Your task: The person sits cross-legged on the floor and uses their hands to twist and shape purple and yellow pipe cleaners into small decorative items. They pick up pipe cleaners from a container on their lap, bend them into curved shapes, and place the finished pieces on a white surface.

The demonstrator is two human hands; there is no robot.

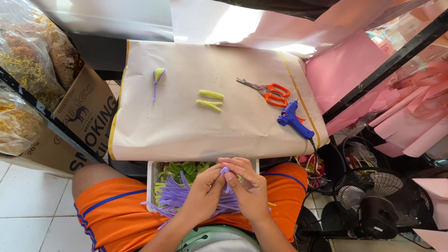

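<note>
Your left hand (pixel 203 193) and right hand (pixel 247 186) pinch purple pipe cleaner (pixel 225 171) together, above tray (pixel 151 179) on lap. Likely light, fuzzy, bendable wire: grip near fold, fingertips pressed close.

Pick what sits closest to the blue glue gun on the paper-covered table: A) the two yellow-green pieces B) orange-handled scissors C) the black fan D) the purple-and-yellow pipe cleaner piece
B: the orange-handled scissors lie just up and left of the blue glue gun; everything else on the table lies farther left.
</note>
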